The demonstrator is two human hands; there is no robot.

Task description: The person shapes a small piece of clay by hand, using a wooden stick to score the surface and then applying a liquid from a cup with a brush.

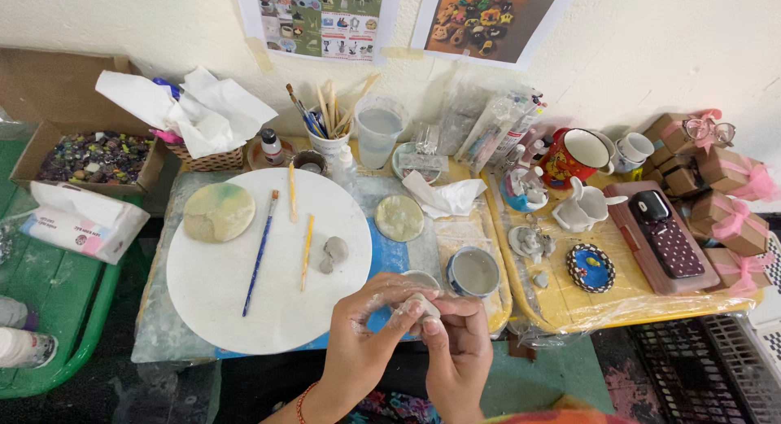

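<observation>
Head view shows the left hand [368,330] and right hand [455,343] pinching a small clay lump [421,305] between fingertips, just off the white round board [268,261]; pressing too hard could crack it or drop it beside the small cup [474,272].

One head view looks steeply down, close over the cluttered table [569,306].

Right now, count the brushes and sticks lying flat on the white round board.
3: a blue-handled brush left of centre, a short yellow stick near the board's top edge, and a yellow-handled tool beside the grey clay lumps. None look hidden.
</observation>
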